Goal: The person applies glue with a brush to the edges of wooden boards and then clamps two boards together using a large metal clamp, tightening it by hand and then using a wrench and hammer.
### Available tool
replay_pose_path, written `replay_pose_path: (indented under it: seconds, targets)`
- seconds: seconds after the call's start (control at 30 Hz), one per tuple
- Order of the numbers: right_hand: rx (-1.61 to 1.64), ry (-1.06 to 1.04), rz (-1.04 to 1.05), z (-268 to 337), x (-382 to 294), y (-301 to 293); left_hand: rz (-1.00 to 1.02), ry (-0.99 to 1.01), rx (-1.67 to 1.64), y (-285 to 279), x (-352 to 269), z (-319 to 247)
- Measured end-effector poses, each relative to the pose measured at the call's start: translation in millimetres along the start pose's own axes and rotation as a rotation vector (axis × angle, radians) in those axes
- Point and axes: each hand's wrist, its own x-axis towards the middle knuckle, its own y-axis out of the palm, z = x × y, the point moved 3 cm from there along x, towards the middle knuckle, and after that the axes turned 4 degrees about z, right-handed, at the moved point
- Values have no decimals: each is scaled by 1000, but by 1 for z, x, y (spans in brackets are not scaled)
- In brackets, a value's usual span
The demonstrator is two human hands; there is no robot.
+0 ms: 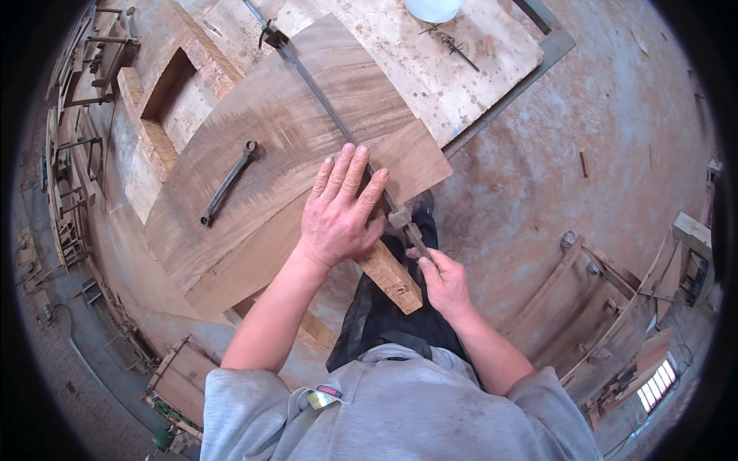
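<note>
A wooden panel of joined boards [277, 135] lies before me, its far outline curved. Across it runs a steel bar clamp [323, 98], with its sliding jaw [275, 38] at the far edge and its screw head [399, 218] at the near edge. My left hand [343, 213] rests flat, fingers spread, over the panel's near edge beside the bar. The fingers of my right hand [445, 282] are closed around the clamp's screw end [421, 248]. Under my left wrist juts the end of a timber beam [392, 279]. A double-ended ring spanner [230, 183] lies on the panel.
Beyond the panel stands a worktable [490, 75] carrying a white bucket [433, 8] and some dark metal rods [458, 50]. Notched timber blocks [151, 109] support the far left. Racks with boards [72, 173] line the left; a wooden frame [576, 276] stands at right.
</note>
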Motion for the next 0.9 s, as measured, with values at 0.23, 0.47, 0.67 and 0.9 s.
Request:
replay_pose_path:
  seconds: [0.23,0.47,0.67,0.9]
  targets:
    - [373,146,92,-17,-2,6,-3,-14,-30,-3,0,0]
    - [457,157,22,-14,2,12,-39,-8,-41,-2,-5,7]
    - [682,324,-17,-8,10,3,-156,-13,-20,0,1,6]
    - [991,712,13,-3,10,-4,-219,-32,-68,-4,-4,6]
